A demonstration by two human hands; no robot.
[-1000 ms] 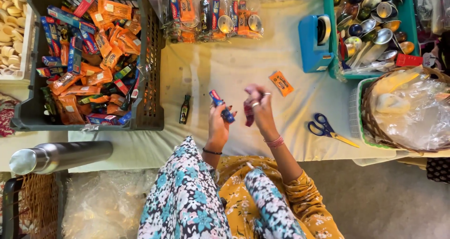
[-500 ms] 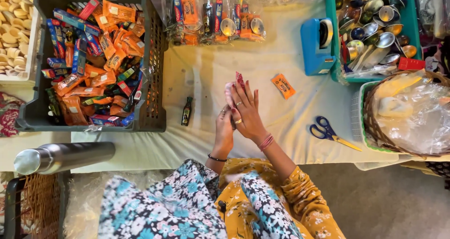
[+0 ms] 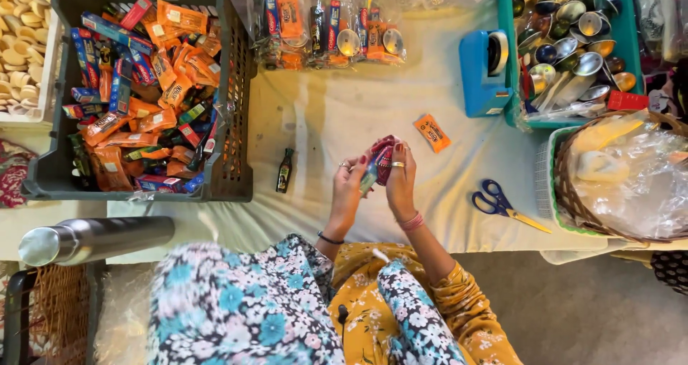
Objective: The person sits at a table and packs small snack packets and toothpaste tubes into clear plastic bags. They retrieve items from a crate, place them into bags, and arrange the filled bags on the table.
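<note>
Above the cloth-covered tabletop (image 3: 344, 114) I see my left hand (image 3: 349, 189) and right hand (image 3: 400, 181) together, each grip clamped on a small red packet (image 3: 380, 161). An orange sachet (image 3: 432, 133) lies near, blue scissors (image 3: 502, 204) further right, a small dark bottle (image 3: 284, 171) to the left.

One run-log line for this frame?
left hand + right hand: both holding small packet | orange sachet, scissors, small bottle on cloth
</note>
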